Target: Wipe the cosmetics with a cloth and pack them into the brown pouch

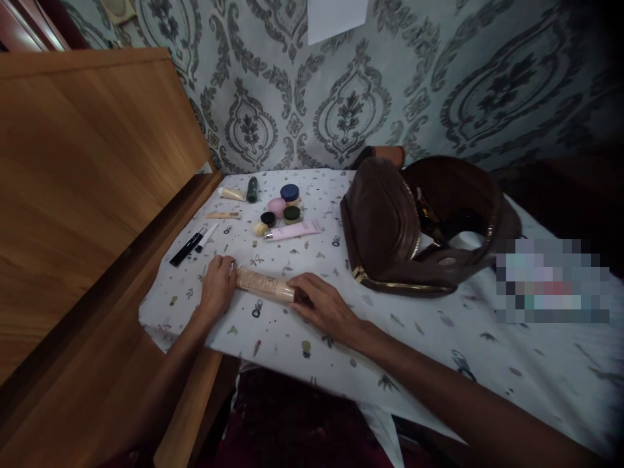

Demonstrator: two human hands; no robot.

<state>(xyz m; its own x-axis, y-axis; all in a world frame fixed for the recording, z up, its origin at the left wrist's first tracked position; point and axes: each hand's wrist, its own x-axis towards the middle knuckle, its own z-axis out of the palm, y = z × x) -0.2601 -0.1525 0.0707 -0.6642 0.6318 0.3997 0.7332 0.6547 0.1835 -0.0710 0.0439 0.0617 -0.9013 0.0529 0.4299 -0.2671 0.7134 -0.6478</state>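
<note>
A beige cosmetic tube [262, 284] with a clear-looking cap lies across the patterned cloth, its cap end to the right. My left hand [217, 285] has its curled fingers on the left end. At the cap end, my right hand [325, 305] grips with thumb and fingers. Beyond the tube lie a pink squeeze tube [295, 230] and a small yellowish item [260, 229]. Close behind them sit several small jars: a pink one [276, 207], a blue-lidded one [289, 194], a black-lidded one [268, 218] and a dark green-lidded one [292, 214].
A brown leather bag [383, 227] stands unzipped at the right, with items inside. Left of the jars lie a black tube [188, 249], a white tube [208, 235], a thin tan stick [223, 215], a cream tube [233, 194] and a green bottle [252, 190]. A wooden panel [97, 130] borders the left.
</note>
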